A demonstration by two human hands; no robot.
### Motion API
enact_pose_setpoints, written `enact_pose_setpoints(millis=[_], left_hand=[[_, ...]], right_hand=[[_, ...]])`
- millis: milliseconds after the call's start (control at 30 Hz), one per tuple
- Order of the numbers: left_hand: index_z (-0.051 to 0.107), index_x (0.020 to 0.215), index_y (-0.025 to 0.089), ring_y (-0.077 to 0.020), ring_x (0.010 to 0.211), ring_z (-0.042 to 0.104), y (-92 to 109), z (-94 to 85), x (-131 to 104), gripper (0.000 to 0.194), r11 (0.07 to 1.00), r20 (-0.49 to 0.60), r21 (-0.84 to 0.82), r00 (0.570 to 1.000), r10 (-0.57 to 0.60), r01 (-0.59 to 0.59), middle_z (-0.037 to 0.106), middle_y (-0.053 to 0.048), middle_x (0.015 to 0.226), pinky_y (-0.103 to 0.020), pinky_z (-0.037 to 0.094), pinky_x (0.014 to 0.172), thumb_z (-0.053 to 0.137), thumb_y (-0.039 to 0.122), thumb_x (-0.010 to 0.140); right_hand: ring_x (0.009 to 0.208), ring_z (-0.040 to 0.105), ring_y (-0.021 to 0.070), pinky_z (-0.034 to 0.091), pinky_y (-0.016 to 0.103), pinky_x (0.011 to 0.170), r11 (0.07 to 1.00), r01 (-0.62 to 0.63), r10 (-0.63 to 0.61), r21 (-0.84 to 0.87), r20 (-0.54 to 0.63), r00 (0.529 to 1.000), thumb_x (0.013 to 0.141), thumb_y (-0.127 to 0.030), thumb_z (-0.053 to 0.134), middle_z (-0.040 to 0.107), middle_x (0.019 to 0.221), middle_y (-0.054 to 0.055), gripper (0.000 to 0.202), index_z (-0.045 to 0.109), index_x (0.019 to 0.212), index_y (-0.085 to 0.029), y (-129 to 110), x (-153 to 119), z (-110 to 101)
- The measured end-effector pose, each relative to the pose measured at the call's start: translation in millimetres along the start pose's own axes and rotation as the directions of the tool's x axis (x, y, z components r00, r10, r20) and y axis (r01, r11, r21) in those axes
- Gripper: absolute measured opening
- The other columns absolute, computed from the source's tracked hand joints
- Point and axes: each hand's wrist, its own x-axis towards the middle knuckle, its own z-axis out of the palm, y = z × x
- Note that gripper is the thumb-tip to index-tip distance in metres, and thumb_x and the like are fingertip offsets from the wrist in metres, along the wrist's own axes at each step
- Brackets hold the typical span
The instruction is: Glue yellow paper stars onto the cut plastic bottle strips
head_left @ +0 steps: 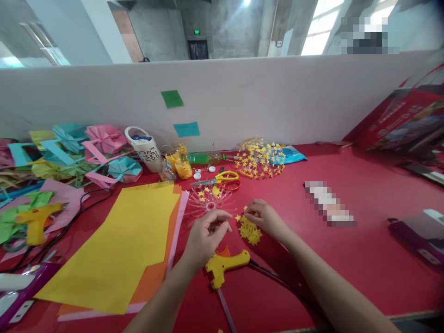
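Observation:
My right hand [266, 218] reaches over a small pile of yellow stars [250, 232], its fingertips pinched together at a single yellow star [245, 208]. To its left, my left hand [207, 233] is raised with curled fingers, thumb and index finger apart, and nothing visible between them. Behind my left hand lies a clear, ribbed plastic piece [211, 206] with a round centre and a few yellow stars on it. A yellow glue gun [227, 264] rests just below my hands, a glue stick [226, 307] sticking out of it.
Yellow sheets [138, 231] over orange and pink ones lie left. Behind are scissors [222, 177], a green bottle [201, 158], a star-covered clear dome [260, 158] and a white tumbler [147, 152]. Folded paper flowers [104, 138] and another glue gun [36, 222] sit left, a red bag [405, 115] right.

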Motion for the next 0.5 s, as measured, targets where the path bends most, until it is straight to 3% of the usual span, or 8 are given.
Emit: enact_pose_setpoints(millis=[267, 400, 500], left_hand=[[0.061, 0.077, 0.017, -0.0076, 0.050, 0.037, 0, 5.9, -6, 0.010, 0.965, 0.009, 0.249, 0.997, 0.079, -0.079, 0.052, 0.004, 0.062, -0.022, 0.029, 0.049, 0.057, 0.026, 0.080], [0.059, 0.073, 0.017, -0.0089, 0.056, 0.043, 1, 2.5, -8, 0.011, 0.962, 0.002, 0.246, 0.993, 0.119, -0.116, 0.051, 0.003, 0.063, -0.022, 0.033, 0.054, 0.053, 0.021, 0.082], [0.057, 0.071, 0.017, -0.0099, 0.061, 0.046, 4, -9.6, -8, 0.015, 0.974, -0.033, 0.191, 0.991, 0.128, -0.120, 0.053, 0.002, 0.065, -0.022, 0.035, 0.057, 0.051, 0.022, 0.084]], right_hand=[[0.070, 0.054, 0.0124, 0.041, 0.023, 0.065, 0.928, -0.034, 0.032, 0.372, 0.010, 0.999, 0.083, -0.021, 0.060, 0.058, 0.073, -0.001, 0.012, 0.061, 0.072, -0.018, -75, -8, -22], [0.071, 0.053, 0.0123, 0.040, 0.023, 0.067, 0.935, -0.010, 0.011, 0.355, 0.001, 1.000, 0.087, -0.021, 0.055, 0.057, 0.075, 0.000, 0.013, 0.058, 0.075, -0.018, -89, -6, -21], [0.070, 0.052, 0.0123, 0.039, 0.024, 0.065, 0.976, 0.014, -0.028, 0.217, 0.061, 0.998, 0.088, -0.018, 0.049, 0.058, 0.076, 0.000, 0.012, 0.057, 0.079, -0.018, -93, -12, -20]])
